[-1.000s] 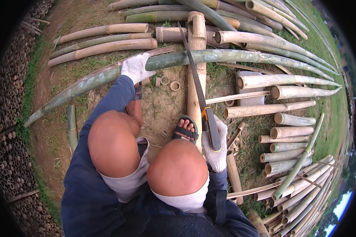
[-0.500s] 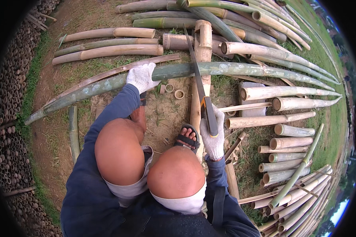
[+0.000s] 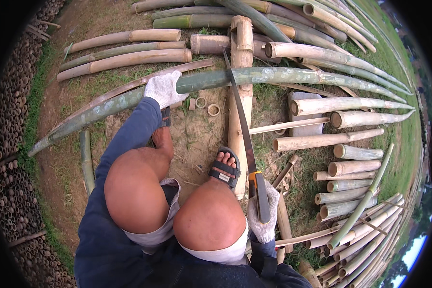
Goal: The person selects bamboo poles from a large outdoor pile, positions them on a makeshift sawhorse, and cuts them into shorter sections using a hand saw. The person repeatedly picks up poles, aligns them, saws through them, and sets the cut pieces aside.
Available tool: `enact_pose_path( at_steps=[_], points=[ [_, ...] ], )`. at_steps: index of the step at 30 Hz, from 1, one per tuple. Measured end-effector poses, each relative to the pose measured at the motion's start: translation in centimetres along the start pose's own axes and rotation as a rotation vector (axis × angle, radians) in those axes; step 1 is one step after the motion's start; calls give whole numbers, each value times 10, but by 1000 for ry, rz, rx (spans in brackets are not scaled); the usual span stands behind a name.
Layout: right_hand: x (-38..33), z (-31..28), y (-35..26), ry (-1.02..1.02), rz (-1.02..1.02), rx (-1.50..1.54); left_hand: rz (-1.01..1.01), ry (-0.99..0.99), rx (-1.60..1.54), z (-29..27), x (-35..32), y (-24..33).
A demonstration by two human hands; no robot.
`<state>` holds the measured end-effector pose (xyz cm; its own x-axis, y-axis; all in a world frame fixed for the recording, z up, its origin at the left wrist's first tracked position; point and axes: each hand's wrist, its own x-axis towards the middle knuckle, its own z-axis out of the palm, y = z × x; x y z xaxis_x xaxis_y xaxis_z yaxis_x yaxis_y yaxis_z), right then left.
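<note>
Green pole (image 3: 199,81) beneath edge of saw (image 3: 245,129), open soil (image 3: 189,139) before knees (image 3: 210,216)

Small bamboo rings (image 3: 218,112), pale block (image 3: 308,129), short bamboo lengths (image 3: 355,167), grass (image 3: 402,139)

The right hand (image 3: 272,206) has drawn the saw (image 3: 246,134) back beside the right knee (image 3: 210,209), farther from the left hand (image 3: 162,90); less of it now reaches past the green pole (image 3: 273,75).
</note>
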<state>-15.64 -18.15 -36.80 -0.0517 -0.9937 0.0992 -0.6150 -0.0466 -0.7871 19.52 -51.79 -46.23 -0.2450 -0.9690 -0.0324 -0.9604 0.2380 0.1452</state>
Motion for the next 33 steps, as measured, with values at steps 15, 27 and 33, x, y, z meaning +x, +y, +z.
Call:
enact_pose_path(
  at_steps=[15,27,33],
  points=[
    [-2,13,31,-245,275,4,84,135,-23,8,-14,-2],
    [146,89,51,138,-292,84,75,19,-86,-12,-13,0],
    [-16,7,17,-94,306,164,90,11,-86,-3,-4,-11]
  ],
)
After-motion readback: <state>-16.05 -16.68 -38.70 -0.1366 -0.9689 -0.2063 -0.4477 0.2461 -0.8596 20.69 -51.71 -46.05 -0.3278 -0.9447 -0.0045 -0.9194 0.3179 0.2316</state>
